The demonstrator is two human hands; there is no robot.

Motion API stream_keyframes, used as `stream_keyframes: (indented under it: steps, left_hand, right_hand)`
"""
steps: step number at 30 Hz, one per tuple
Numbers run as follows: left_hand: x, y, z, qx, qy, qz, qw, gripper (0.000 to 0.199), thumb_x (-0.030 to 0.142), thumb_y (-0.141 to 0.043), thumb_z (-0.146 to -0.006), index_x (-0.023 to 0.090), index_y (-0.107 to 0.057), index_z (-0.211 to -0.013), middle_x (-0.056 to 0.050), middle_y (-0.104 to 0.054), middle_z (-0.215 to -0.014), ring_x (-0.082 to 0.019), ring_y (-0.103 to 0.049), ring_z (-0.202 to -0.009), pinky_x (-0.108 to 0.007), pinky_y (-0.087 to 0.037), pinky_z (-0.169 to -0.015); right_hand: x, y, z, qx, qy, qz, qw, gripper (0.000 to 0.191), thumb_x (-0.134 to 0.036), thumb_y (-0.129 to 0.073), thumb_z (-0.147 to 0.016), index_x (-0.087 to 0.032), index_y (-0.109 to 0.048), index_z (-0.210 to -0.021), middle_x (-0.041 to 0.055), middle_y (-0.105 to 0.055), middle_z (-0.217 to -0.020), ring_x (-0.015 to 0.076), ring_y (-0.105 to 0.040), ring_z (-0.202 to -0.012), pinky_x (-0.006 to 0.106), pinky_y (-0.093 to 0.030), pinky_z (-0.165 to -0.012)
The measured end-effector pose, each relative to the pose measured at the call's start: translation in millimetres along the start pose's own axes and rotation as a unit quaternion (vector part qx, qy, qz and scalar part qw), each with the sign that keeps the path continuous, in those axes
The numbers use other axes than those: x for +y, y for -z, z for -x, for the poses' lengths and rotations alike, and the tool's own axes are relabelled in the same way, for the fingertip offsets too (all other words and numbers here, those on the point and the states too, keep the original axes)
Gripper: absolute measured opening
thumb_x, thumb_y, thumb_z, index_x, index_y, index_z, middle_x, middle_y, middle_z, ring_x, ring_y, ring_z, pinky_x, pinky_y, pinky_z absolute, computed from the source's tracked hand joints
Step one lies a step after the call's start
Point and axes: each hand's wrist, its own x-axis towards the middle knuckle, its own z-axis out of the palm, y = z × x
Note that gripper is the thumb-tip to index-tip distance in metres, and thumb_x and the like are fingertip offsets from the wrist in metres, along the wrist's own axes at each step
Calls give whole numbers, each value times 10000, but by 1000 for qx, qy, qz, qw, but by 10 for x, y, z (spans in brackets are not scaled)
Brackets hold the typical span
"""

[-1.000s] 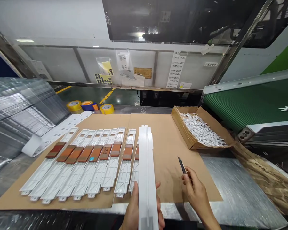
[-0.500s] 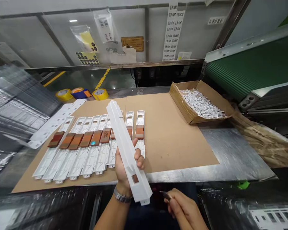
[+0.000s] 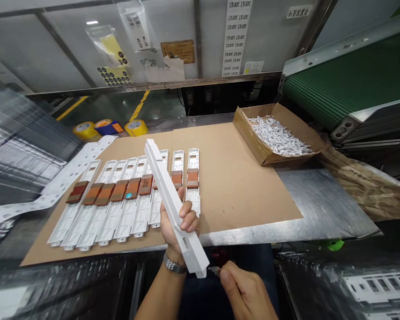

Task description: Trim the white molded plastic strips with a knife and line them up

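Over cardboard (image 3: 240,186), left hand (image 3: 176,229) clasping bar (image 3: 169,202)

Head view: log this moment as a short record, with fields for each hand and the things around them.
Left hand: grips a long white moulded plastic strip, tilted upward
Right hand: holds a small metal knife blade, just past the strip's lower end
Nearby: white plastic strips with brown pads, in a row on a flat brown cardboard sheet
Beyond: an open brown cardboard box of white scraps
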Motion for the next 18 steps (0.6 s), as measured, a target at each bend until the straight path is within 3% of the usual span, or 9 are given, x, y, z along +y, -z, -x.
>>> stream_keyframes:
  steps: [9,18]
  left_hand:
    - [-16,5,6,-26,7,16,1000,431,424,-308,-921,182,-544,-1188,29,-545,-624,-53,-536,-436,-145,-428,-406]
    - [-7,10,4,-35,5,14,999,382,389,-362,-911,160,-575,-1132,22,-557,-632,-51,-546,-447,-138,-428,-411]
  right_hand:
    - [-50,-27,-21,-11,-9,0,1000,394,-450,-279,-956,-213,-314,-643,-50,-367,-573,90,-351,-508,216,-225,-498]
    - [56,-91,-19,-3,18,10,1000,392,-430,-265,-958,-215,-309,-633,-50,-372,-552,87,-360,-480,206,-230,-476]
